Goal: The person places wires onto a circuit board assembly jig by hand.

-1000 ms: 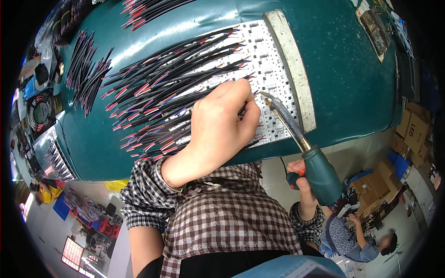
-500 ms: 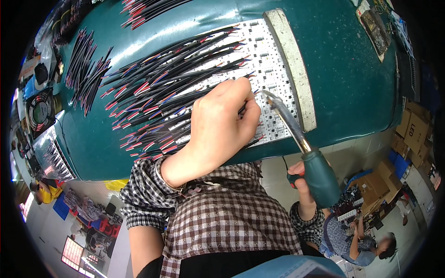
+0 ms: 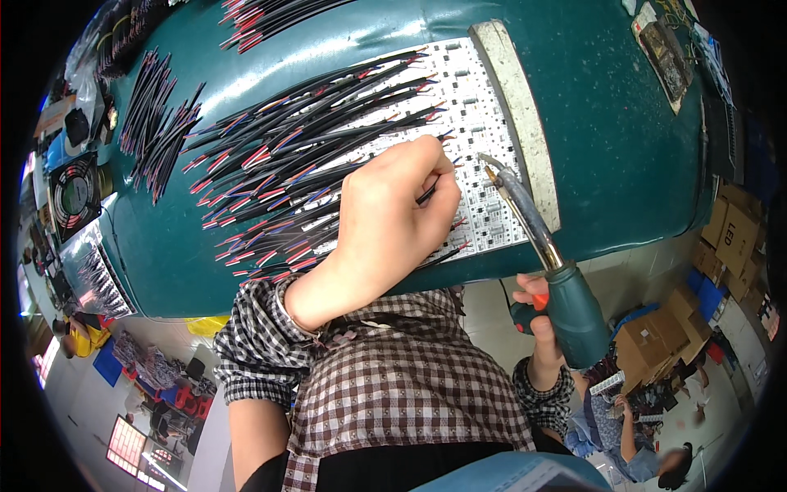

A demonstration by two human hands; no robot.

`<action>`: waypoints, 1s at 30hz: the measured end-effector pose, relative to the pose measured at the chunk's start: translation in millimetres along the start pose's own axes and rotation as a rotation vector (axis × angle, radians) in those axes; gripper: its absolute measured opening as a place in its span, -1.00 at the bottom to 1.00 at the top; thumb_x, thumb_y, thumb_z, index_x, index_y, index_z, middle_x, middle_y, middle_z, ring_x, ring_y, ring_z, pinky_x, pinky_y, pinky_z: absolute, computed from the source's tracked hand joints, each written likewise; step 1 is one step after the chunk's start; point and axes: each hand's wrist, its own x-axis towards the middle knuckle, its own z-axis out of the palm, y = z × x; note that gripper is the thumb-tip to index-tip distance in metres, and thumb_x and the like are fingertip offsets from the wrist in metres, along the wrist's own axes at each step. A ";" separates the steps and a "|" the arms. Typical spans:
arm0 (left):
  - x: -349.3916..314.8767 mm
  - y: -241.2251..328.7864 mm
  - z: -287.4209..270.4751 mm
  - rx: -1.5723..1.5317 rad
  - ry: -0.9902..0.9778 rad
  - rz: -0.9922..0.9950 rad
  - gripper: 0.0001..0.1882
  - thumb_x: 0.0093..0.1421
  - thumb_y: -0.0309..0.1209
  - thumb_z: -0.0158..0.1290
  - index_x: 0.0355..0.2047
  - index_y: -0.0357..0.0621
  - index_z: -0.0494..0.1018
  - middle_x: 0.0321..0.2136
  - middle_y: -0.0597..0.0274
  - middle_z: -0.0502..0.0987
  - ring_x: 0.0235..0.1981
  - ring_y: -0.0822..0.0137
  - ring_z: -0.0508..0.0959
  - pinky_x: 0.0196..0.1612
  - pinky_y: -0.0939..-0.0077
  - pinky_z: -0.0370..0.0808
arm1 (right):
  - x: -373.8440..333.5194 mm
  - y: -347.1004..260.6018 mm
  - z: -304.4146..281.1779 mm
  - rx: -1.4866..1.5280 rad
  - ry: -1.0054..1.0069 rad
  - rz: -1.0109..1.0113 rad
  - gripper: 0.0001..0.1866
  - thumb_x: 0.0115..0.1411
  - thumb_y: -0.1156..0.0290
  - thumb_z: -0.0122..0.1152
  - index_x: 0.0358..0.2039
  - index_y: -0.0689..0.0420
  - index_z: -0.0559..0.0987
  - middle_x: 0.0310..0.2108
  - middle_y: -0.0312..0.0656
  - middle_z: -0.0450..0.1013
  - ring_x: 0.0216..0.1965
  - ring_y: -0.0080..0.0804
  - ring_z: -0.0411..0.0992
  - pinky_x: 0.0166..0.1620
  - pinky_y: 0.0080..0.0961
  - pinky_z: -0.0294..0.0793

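My left hand (image 3: 398, 209) is closed in a pinch on a black cable (image 3: 426, 194), over a white circuit board panel (image 3: 485, 111). Many black cables (image 3: 328, 102) with red, white and blue wire ends lie across the panel, their right ends at rows of small components. In my right hand (image 3: 543, 336) is a soldering gun (image 3: 574, 316) with a dark green body and a red trigger. Its metal tip, with a thin tube alongside, hangs over the panel just right of my left fingers. The gun's body hides part of my right hand.
A pale bar (image 3: 525, 123) lies along the panel's right edge on the green table mat (image 3: 615, 139). More cable bundles (image 3: 156, 131) lie at the left, near a black fan (image 3: 75, 193). A worn tray (image 3: 662, 61) sits far right. Cardboard boxes (image 3: 656, 336) and a co-worker (image 3: 631, 443) are at the lower right.
The soldering gun has moved slightly right, and its tip has drawn away from the left fingertips. My left hand keeps its pinch in nearly the same place.
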 end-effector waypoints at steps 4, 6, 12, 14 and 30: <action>2.7 1.8 -0.4 -0.070 0.001 -0.106 -0.88 0.02 -0.59 0.17 -0.50 -0.20 0.42 -0.65 0.15 0.45 -0.65 0.23 0.50 -0.56 0.41 0.41 | -0.4 2.1 0.1 0.000 0.001 -0.014 -0.15 0.08 0.12 0.51 0.15 0.51 0.34 -0.19 0.07 0.58 -0.12 -0.21 0.60 -0.09 -0.40 0.67; 4.1 1.9 -0.9 -0.039 -0.005 -0.103 -0.89 0.01 -0.58 0.17 -0.52 -0.21 0.43 -0.66 0.16 0.47 -0.65 0.26 0.51 -0.55 0.44 0.43 | 0.1 2.1 0.0 -0.015 -0.004 -0.014 -0.16 0.08 0.12 0.51 0.14 0.50 0.36 -0.21 0.03 0.59 -0.14 -0.24 0.61 -0.09 -0.41 0.66; 4.5 -0.2 -2.5 -0.082 -0.035 -0.118 -0.91 0.01 -0.58 0.17 -0.52 -0.21 0.45 -0.65 0.15 0.48 -0.64 0.28 0.52 -0.54 0.47 0.44 | 0.7 6.9 -0.4 -0.036 -0.019 -0.054 -0.21 0.11 0.12 0.48 0.11 0.49 0.38 -0.23 -0.02 0.60 -0.20 -0.31 0.62 -0.09 -0.44 0.64; 4.8 0.7 -1.7 -0.077 -0.024 -0.108 -0.91 0.01 -0.58 0.17 -0.52 -0.21 0.45 -0.65 0.15 0.48 -0.64 0.27 0.52 -0.54 0.46 0.44 | 0.2 9.7 -2.0 -0.054 -0.023 -0.061 -0.22 0.12 0.12 0.48 0.11 0.49 0.39 -0.24 -0.02 0.60 -0.21 -0.32 0.61 -0.10 -0.45 0.64; 4.8 1.9 -2.0 0.073 -0.049 0.000 -0.91 0.03 -0.63 0.18 -0.51 -0.23 0.49 -0.64 0.30 0.49 -0.63 0.55 0.44 -0.52 0.66 0.40 | 3.2 13.3 -4.2 -0.216 -0.050 -0.107 -0.34 0.13 0.07 0.44 -0.01 0.40 0.52 -0.35 -0.20 0.63 -0.32 -0.45 0.58 -0.14 -0.52 0.55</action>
